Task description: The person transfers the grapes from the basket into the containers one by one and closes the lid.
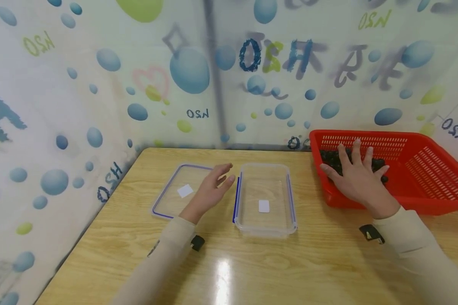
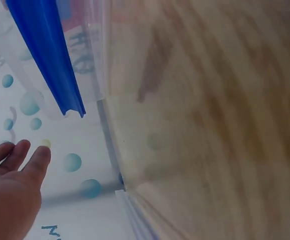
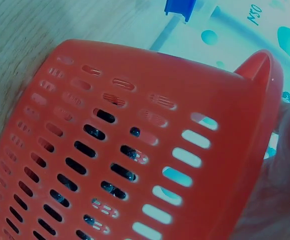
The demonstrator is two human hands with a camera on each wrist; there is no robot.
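Pale sleeves (image 1: 420, 250) stretch forward on either side of the clear box (image 1: 267, 186). Just left of that box, the left hand (image 1: 210, 188) hovers over the edge of a blue-rimmed lid (image 1: 168, 201), fingers loosely bent, thumb apart. Right of the box stands a red basket (image 1: 423, 205); the right hand (image 1: 356, 178) reaches over its near wall, back upward, fingers spread wide above dark clustered things (image 1: 330, 159) inside; whether it touches them, I cannot tell.
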